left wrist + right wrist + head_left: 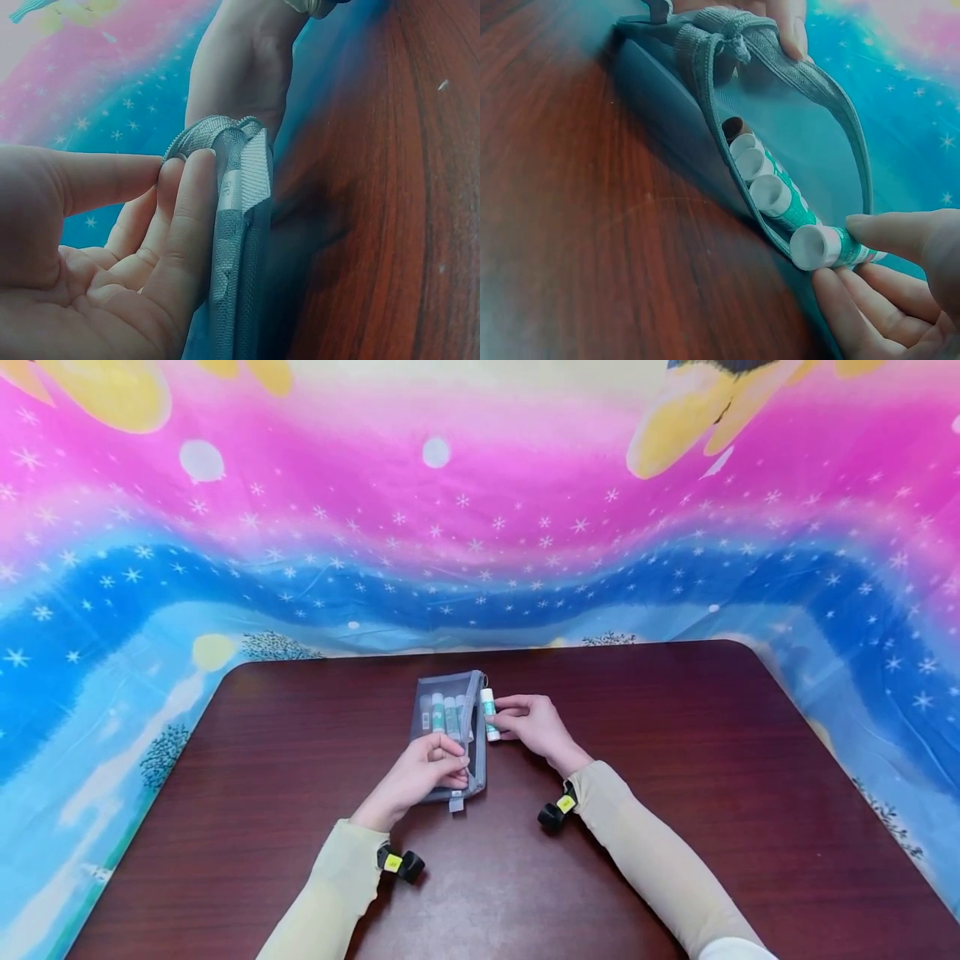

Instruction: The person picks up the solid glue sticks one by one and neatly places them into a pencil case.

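A grey mesh zip pouch (429,760) lies on the table with its zipped side, facing right, gaping. My left hand (423,770) pinches the upper zipper edge near the pouch's front end; the left wrist view shows thumb and fingertips on the zipper tape (214,133). My right hand (536,725) holds a white and green glue stick (489,714) between thumb and fingers, right beside the opening. In the right wrist view this glue stick (816,247) is at the mouth's lower corner. Several similar glue sticks (771,195) lie in a row inside the pouch, with a dark round end behind them.
The dark red-brown wooden table (225,827) spreads around the pouch. Behind it hangs a pink and blue cloth (480,560) with snowflakes, also down both sides. A small fabric tab (457,802) sticks out from the pouch's front end. Black cameras (552,815) are strapped to both wrists.
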Available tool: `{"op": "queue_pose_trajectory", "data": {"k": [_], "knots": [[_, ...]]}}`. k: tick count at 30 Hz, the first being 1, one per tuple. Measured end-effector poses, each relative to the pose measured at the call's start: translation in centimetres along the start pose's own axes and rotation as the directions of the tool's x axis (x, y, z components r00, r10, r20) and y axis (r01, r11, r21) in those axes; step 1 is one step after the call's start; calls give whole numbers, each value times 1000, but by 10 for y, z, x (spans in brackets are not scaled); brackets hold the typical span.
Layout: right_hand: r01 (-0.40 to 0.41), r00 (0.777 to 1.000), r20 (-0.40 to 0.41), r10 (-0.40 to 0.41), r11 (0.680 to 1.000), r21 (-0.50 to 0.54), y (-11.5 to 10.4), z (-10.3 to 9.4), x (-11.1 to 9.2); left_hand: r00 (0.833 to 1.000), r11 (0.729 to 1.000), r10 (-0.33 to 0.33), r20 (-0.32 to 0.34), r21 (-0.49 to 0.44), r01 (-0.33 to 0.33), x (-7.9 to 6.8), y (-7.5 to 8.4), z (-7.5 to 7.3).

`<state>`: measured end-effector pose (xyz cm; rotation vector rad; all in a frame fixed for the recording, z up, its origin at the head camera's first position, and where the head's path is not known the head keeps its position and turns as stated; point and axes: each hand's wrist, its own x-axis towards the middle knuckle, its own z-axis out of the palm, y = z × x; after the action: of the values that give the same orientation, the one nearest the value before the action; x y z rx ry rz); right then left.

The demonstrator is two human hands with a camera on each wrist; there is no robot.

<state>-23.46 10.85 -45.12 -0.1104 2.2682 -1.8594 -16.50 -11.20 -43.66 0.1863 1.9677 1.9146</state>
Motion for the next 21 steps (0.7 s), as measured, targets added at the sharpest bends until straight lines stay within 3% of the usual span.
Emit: {"op": "queue_pose_trajectory", "data": {"k": [10, 21], "knots": [[-23, 999, 24, 23, 1000, -8, -5, 11, 4, 1000, 1000, 9, 3, 6, -9, 0, -2, 0], [71, 990, 130, -62, 995, -70, -13, 24, -6, 1000, 1000, 21, 1, -12, -21, -1, -2, -2]]}}
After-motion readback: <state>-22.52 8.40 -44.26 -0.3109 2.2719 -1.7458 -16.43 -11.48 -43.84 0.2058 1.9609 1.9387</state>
